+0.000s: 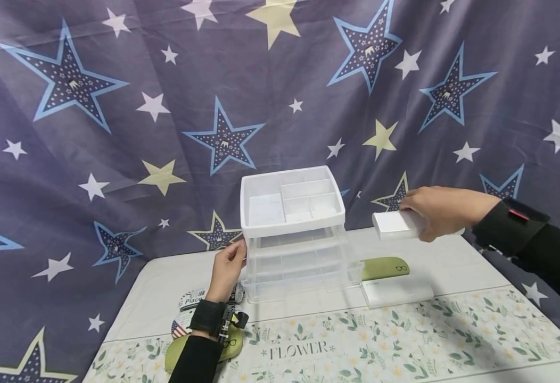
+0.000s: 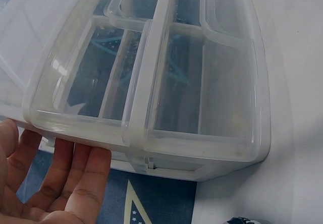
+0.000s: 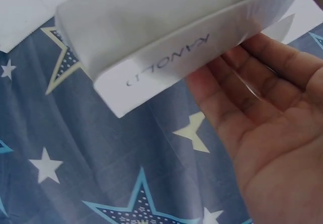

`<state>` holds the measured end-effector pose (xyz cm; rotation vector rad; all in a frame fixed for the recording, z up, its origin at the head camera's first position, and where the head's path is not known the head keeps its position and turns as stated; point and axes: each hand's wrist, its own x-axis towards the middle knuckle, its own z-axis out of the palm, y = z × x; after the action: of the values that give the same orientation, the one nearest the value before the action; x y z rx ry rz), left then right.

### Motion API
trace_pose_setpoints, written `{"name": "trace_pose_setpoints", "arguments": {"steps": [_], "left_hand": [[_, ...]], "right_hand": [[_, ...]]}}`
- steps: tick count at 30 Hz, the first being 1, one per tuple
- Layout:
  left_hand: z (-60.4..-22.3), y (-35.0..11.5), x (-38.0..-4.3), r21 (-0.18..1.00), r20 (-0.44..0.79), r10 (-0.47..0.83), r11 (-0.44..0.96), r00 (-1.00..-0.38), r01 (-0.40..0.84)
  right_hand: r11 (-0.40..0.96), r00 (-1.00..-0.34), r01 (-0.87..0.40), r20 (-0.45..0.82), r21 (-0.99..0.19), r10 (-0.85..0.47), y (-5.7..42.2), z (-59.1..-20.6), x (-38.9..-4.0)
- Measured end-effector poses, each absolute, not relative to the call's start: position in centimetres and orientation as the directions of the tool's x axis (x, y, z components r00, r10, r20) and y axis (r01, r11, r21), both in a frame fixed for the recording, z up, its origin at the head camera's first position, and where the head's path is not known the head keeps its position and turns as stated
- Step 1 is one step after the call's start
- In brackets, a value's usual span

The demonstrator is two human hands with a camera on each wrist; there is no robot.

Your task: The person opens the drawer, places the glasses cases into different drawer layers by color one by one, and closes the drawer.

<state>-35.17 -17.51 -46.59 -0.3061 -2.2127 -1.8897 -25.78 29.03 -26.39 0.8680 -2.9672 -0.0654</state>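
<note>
A white plastic drawer organizer [image 1: 291,226] with clear drawers and a divided top tray stands near the back of the table. My left hand [image 1: 227,270] is at its left side. In the left wrist view, the extended fingertips [image 2: 98,158] touch the edge of the organizer's frame [image 2: 136,146]. At the right, my right hand [image 1: 445,210] holds a white box [image 1: 395,224] above the table. The right wrist view shows dark lettering on the box [image 3: 176,57], with fingers [image 3: 202,85] along its edge and the thumb hidden.
Right of the organizer lie a green glasses case [image 1: 385,268] and another white box [image 1: 397,292]. By my left wrist are a second green case [image 1: 232,346] and an item with black-and-white print [image 1: 189,300]. A star-patterned curtain [image 1: 280,80] hangs behind the table.
</note>
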Motion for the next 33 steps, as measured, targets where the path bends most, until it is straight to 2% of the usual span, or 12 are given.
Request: {"name": "trace_pose_setpoints", "arguments": {"steps": [15,33], "left_hand": [[-46.4,-17.5,-35.1,0.949,0.283,0.027,0.136,-0.959,0.284],[-46.3,-17.4,-34.9,0.95,0.277,0.019,0.144,-0.961,0.277]], "right_hand": [[0.786,-0.785,-0.612,0.054,0.091,-0.617,25.2,-23.7,-26.7],[0.741,-0.74,-0.668,0.042,0.071,-0.672,20.6,-23.8,-28.2]]}}
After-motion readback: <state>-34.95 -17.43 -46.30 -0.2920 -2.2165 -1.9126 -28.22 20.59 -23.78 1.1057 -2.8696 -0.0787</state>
